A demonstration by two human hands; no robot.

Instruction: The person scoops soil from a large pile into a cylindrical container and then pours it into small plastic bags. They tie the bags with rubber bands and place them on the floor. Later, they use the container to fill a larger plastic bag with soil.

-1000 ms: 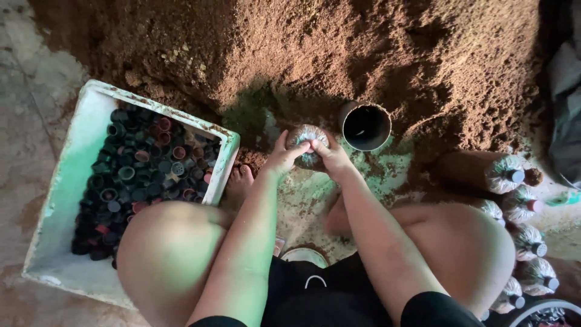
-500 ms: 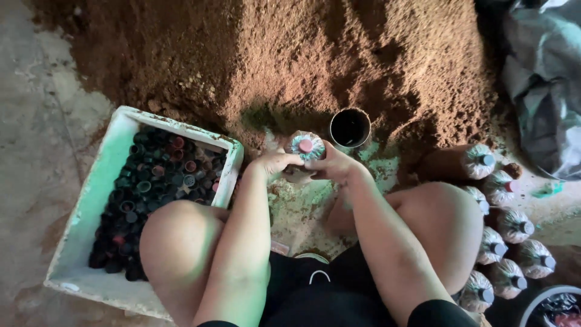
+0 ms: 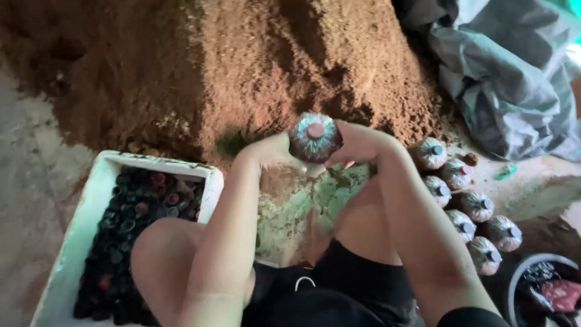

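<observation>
A clear plastic bag packed with brown soil, topped by a pink cap [image 3: 314,138], is held up between both hands in front of a big heap of brown soil [image 3: 242,66]. My left hand [image 3: 273,152] grips its left side and my right hand [image 3: 356,143] wraps its right side. I sit on the ground with bare knees spread. The bag hides the dark tube seen earlier.
A white foam box [image 3: 91,206] filled with several dark and reddish caps stands at the left knee. Several filled, capped bags [image 3: 466,206] lie in a row at the right. Grey plastic sheeting [image 3: 508,79] is at the back right. A round bowl [image 3: 538,284] is at the lower right.
Both hands have lifted the filled bag up toward the camera. The view has shifted right, and the dark tube by the heap is no longer visible.
</observation>
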